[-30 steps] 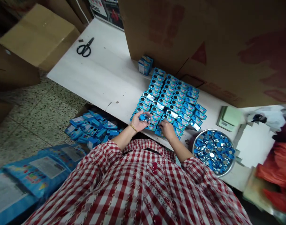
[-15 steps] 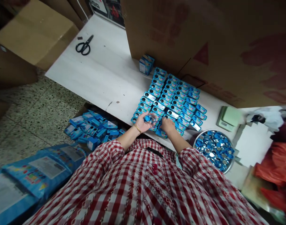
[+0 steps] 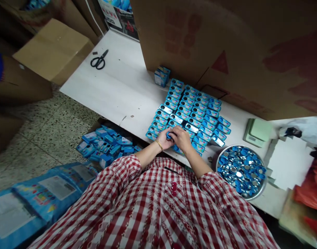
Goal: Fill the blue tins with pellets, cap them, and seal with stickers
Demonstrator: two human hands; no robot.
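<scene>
Over the tins, left hand is cupping and right hand is pinching a blue cap, risking a loose-fingered drop

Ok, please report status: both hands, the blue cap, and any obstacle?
Left hand cups blue cap; right hand touches it. Hands above blue tins. No obstacle seen at the hands; scissors lie apart.

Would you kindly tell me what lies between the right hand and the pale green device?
In the head view, blue tins lie nearer the right hand, then bare white table before the pale green device.
</scene>
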